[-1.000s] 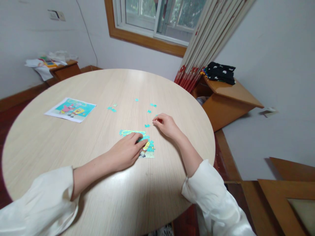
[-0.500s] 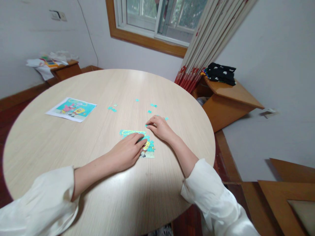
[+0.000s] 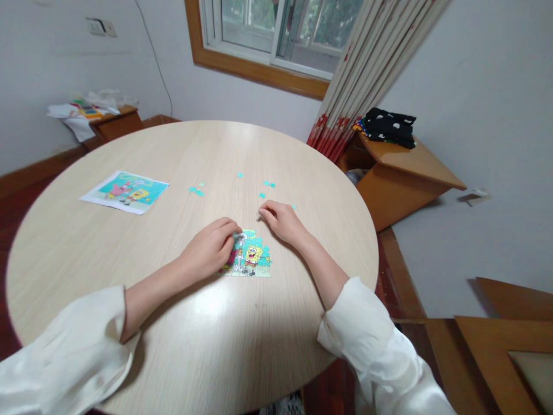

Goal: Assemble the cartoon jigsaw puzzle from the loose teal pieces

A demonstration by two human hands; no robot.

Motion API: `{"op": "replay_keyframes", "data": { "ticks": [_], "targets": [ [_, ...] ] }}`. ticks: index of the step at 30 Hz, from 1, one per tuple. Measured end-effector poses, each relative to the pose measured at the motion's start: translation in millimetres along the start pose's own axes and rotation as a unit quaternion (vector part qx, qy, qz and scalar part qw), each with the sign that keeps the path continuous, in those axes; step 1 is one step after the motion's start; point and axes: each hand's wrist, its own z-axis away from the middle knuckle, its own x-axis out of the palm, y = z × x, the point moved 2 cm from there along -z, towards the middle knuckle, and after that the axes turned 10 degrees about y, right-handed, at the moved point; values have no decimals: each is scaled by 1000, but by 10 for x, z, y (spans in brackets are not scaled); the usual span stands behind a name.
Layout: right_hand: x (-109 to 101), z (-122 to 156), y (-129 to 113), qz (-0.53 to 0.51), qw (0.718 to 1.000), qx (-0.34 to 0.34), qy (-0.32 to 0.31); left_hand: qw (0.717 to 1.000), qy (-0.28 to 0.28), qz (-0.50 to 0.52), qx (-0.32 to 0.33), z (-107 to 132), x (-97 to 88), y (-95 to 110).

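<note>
A partly assembled jigsaw puzzle with a yellow cartoon figure lies on the table in front of me. My left hand covers its left part, fingers bent and drawn together at the upper edge. Whatever those fingertips hold, if anything, is hidden. Just beyond the puzzle's upper right corner is my right hand, thumb and forefinger pinched on what looks like a small puzzle piece, mostly hidden. Loose turquoise pieces lie farther back: one piece near my right hand, a joined pair behind it, and another piece beyond.
A printed picture sheet with the cartoon scene lies at the left of the round table. Several pieces sit between it and the puzzle. Right of the table stands a wooden cabinet with black cloth on top.
My left hand has shifted left and its fingers have curled, uncovering more of the puzzle's middle. My right hand has risen slightly, and the turquoise piece at its fingertips shows less.
</note>
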Motion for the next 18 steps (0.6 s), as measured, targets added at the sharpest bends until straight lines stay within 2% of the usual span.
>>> {"op": "replay_keyframes", "data": {
  "ticks": [5, 10, 12, 18],
  "targets": [
    [-9, 15, 36, -149, 984, 95, -23, 999, 23, 9, -45, -51, -24, -94],
    [41, 5, 54, -244, 959, 126, -63, 999, 34, 26, -32, -49, -35, -66],
    [44, 9, 63, -267, 950, 145, -71, 999, 20, 37, 0, -39, -39, -25],
    [25, 27, 94, -306, 932, 177, -78, 986, -77, 37, 144, 49, 51, 92]
  ]
}}
